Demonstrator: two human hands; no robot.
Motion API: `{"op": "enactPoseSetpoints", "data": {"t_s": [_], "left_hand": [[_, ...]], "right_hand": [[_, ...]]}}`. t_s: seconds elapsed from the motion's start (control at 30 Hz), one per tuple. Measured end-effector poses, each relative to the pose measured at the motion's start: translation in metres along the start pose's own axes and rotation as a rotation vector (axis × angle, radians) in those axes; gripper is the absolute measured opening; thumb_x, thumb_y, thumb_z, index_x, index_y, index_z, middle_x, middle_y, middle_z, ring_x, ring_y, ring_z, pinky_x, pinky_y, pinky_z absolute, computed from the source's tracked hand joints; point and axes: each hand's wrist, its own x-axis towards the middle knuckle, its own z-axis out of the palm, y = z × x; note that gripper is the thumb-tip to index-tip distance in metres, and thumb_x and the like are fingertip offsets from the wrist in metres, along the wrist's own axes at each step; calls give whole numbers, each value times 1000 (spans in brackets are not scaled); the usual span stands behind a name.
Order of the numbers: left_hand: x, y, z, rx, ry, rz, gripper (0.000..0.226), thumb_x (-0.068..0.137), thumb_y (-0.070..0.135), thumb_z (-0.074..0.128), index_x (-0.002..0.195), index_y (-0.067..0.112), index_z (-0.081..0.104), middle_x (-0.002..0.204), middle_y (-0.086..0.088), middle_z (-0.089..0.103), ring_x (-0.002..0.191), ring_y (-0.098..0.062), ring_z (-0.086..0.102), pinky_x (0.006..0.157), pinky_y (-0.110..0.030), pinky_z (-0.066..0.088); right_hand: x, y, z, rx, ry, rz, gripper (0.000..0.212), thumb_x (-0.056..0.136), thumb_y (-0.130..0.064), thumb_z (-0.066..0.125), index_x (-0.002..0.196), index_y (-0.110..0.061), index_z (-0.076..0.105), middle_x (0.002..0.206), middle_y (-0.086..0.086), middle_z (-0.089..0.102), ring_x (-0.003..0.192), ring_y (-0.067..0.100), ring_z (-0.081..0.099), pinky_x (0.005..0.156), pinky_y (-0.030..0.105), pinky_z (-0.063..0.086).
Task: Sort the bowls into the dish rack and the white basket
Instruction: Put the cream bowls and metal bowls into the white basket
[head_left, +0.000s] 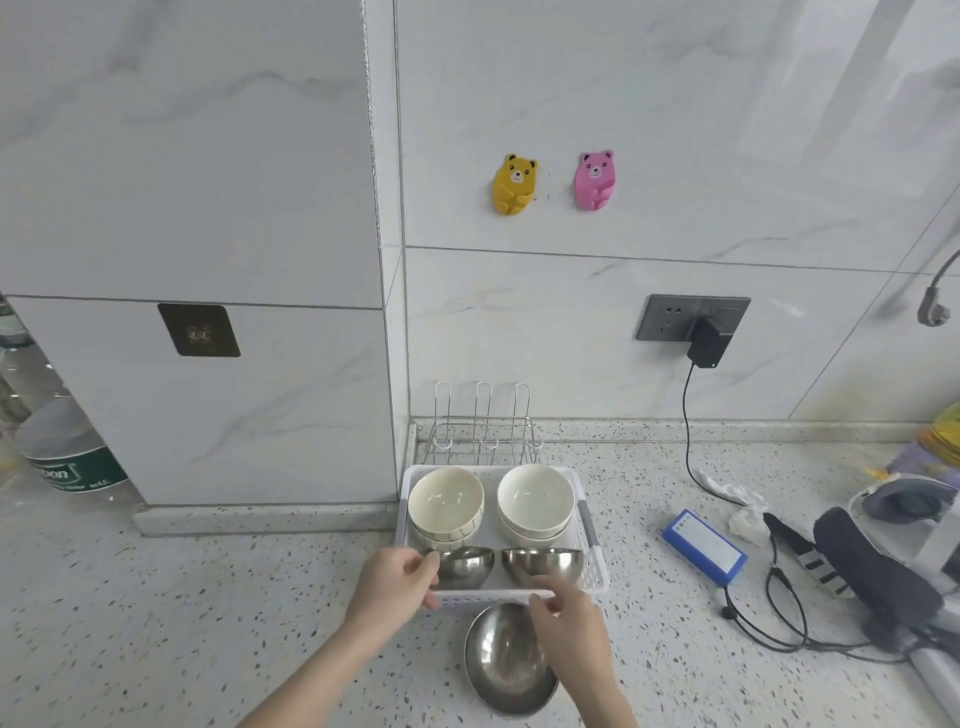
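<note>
Basket (596, 564) sits lower centre, holding two white bowl stacks and two steel bowls; rack (480, 431) behind it is empty. Big steel bowl (506, 662) lies loose on the counter below. My left hand (392, 584) grips the basket's near-left edge, my right hand (563, 616) pinches its front rim. I judge a tug could tip the stacks.

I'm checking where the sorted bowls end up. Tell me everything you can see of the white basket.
The white basket is a shallow rectangular plastic tray with perforated walls, sitting flat on the speckled countertop in front of the wire dish rack. It holds two stacks of cream bowls at the back and two steel bowls in front. The left hand grips its near-left edge.
</note>
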Motion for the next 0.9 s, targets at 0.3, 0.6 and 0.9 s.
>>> {"op": "enactPoseSetpoints", "data": {"t_s": [0.3, 0.6, 0.9], "left_hand": [[-46, -32, 60, 53, -314, -290, 27, 90, 45, 54, 98, 19, 52, 67, 2, 74, 33, -10, 44, 35, -15, 27], [-62, -39, 80, -201, -138, -350, 10, 86, 15, 60, 95, 19, 57, 59, -3, 74, 29, -5, 42, 34, -17, 32], [-62, -24, 48, -418, -187, -412, 13, 88, 8, 58, 92, 1, 69, 68, -16, 75, 34, -10, 31, 36, -17, 20]], "right_hand": [[-38, 43, 1, -81, -75, 260, 48, 94, -36, 49, 141, -24, 43, 89, -18, 54, 95, 12, 58, 88, 30, 46], [-52, 43, 5, -32, -126, 258, 50, 92, -31, 50, 141, -23, 42, 103, -10, 65, 96, 19, 68, 91, 36, 53], [-65, 18, -15, 180, -129, -5, 43, 97, -35, 55, 134, -50, 38, 119, -14, 61, 62, 15, 72, 62, 15, 52]]}}
